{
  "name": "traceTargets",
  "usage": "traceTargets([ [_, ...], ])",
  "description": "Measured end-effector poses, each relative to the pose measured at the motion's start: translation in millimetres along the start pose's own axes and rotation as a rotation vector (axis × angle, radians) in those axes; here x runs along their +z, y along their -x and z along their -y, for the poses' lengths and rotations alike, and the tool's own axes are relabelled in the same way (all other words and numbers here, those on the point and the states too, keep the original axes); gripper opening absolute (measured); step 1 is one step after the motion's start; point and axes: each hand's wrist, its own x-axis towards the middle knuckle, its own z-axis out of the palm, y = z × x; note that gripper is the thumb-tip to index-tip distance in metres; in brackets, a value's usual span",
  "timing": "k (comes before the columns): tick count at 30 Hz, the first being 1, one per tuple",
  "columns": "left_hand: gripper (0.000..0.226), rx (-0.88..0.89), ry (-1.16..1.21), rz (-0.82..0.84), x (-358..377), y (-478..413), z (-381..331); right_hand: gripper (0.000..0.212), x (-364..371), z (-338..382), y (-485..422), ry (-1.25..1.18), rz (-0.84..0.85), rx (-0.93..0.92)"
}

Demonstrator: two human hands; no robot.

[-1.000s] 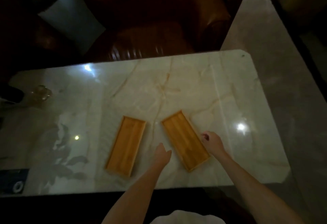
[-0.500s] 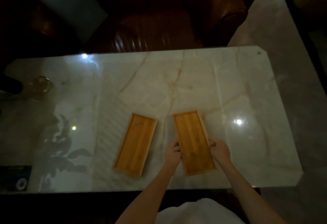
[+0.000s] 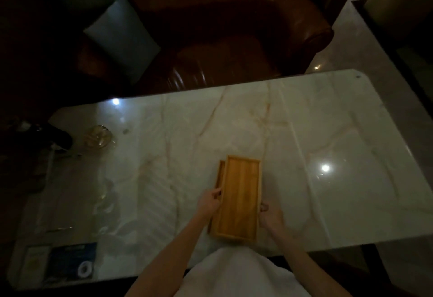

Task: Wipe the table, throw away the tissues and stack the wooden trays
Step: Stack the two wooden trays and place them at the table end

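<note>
Two wooden trays are nesting: the upper tray (image 3: 240, 197), gripped along its long sides by the left hand (image 3: 208, 203) and right hand (image 3: 271, 218), is covering the lower tray (image 3: 220, 175) (slightly offset) on the worktop (image 3: 328, 132); tissues unseen, stacking seemingly nearly finished.

A dim lounge: brown leather sofa (image 3: 222, 39) behind a marble table (image 3: 328, 132)

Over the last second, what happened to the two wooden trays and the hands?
Both hands closed on the right-hand tray's long sides, left hand and right hand, straightened it, then carried it leftward. That upper tray now covers the lower tray, whose left edge still shows. The lower tray stayed put, as did the glass on the marble table.
</note>
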Motion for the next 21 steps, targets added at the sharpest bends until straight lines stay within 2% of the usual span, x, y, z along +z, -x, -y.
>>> traceTargets([
  [4,0.039,-0.038,0.134,0.037,-13.9,4.6,18.1,0.025,35.3,-2.2,2.7,0.001,-0.064,0.004],
  [10,0.063,-0.019,0.153,0.089,-16.7,-2.8,41.5,0.027,64.2,-4.9,6.1,-0.154,-0.050,0.122],
  [13,0.064,-0.015,0.138,0.090,-15.3,-7.7,45.2,0.027,69.0,-8.6,10.3,-0.239,-0.072,0.151],
  [17,0.066,-0.020,0.121,0.106,-13.5,-10.4,45.1,0.031,70.4,-13.6,9.4,-0.232,-0.175,0.249],
  [21,0.066,-0.020,0.160,0.136,-9.3,-12.9,42.1,0.019,68.3,-12.4,4.0,-0.257,-0.196,0.248],
])
